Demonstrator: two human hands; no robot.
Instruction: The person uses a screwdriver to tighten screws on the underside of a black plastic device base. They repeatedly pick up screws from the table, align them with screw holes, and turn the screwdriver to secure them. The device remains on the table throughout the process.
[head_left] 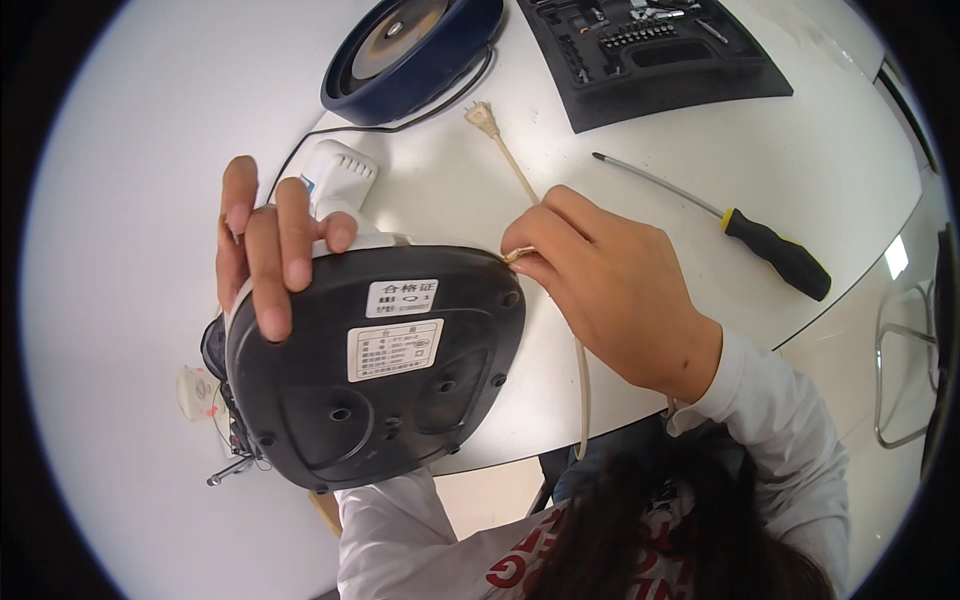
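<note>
A desk fan's black base (470, 340) is tilted up so its underside shows, with two white labels and several screw holes. My left hand (275, 245) grips its far left edge, fingers curled over the underside. Behind it is the fan's white vented housing (342, 180). My right hand (625, 285) is closed at the base's right corner, pinching the cream power cord (583, 390) between thumb and forefinger. From there the cord hangs down past the table edge. Another stretch runs up to a two-pin plug (481, 117) lying on the table.
A black-and-yellow screwdriver (770, 253) lies on the white table (690, 290) at the right. A black tool case (680, 90) with bits stands at the back. Left of it is a dark blue round device (455, 75) with a metal disc and black cable. Small parts sit at far left.
</note>
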